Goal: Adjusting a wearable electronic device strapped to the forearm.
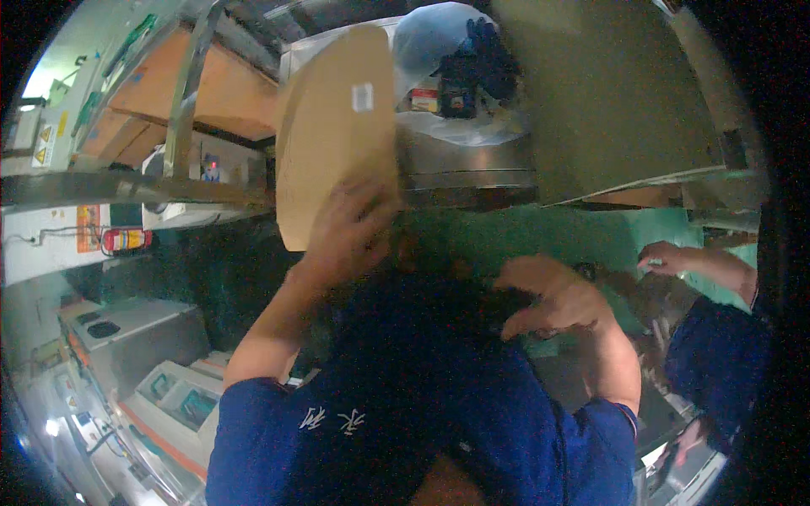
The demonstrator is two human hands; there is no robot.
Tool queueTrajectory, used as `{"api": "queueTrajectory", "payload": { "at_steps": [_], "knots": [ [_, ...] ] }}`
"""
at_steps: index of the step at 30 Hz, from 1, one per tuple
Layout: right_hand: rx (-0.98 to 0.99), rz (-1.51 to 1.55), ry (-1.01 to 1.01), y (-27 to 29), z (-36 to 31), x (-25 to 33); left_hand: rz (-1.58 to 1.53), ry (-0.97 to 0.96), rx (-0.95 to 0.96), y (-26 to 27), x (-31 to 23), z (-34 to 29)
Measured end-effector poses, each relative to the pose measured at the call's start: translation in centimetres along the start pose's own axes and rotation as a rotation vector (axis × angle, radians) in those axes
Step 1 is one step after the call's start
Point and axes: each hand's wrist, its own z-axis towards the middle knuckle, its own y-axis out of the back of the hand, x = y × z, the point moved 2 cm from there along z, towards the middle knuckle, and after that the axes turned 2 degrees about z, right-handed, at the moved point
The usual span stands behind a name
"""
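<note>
A tan cardboard box or panel [333,126] with a small white label lies in front of me, left of the middle. Over its near right corner is my left hand [354,219], its bent fingers smeared by motion; whether they grip the edge is unclear. Off to the right, my right hand [553,295] hangs in the air before my body, holding nothing, with thumb and fingers apart. Beyond the tan piece, a clear plastic bag [434,38] rests on a metal surface [464,160], beside dark gloves [489,59] and a small black item [456,84].
A large olive-brown panel [616,93] takes up the far right. Metal rails [110,187] and a grey machine [135,337] stand at left, with a fire extinguisher [126,240] on the wall. Close by on the right, another person's arm [709,266] reaches in.
</note>
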Motion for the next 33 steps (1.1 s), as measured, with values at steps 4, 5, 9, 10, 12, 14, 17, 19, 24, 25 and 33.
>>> {"api": "queueTrajectory", "payload": {
  "at_steps": [4,5,9,10,12,14,17,19,24,25,33],
  "knots": [
    [-0.372,0.319,-0.257,0.7,-0.7,-5.8,0.209,0.211,-0.364,7.5,0.9,-2.8],
    [-0.422,0.506,-0.252,1.2,0.3,-6.6,0.381,0.311,-0.430,8.6,1.2,-3.6],
    [-0.658,0.871,-0.304,0.5,6.1,-9.8,0.824,0.513,-0.445,12.3,2.1,-6.5],
    [-0.643,0.862,-0.297,0.8,7.5,-10.4,0.862,0.649,-0.356,13.3,2.2,-6.9],
    [-0.590,1.015,-0.333,1.2,10.5,-11.4,0.900,0.795,-0.274,14.6,2.0,-7.4],
    [-0.618,1.134,-0.268,0.9,13.4,-11.7,0.677,1.028,-0.159,14.9,2.1,-7.6],
    [-0.621,1.205,-0.190,0.8,16.8,-10.7,0.469,1.098,-0.108,13.1,1.4,-7.2],
    [-0.585,1.221,-0.174,1.3,18.3,-10.8,0.286,1.051,-0.195,11.5,0.6,-5.6],
    [-0.533,1.111,-0.198,0.9,19.1,-12.8,0.375,0.777,-0.323,3.3,5.0,-6.6],
    [-0.550,1.078,-0.232,1.3,18.8,-12.5,0.312,0.859,-0.305,1.1,6.5,-6.9],
    [-0.425,0.004,-0.077,2.9,16.7,-18.8,0.356,1.464,-0.430,-17.4,24.1,-9.0]
  ]
}}
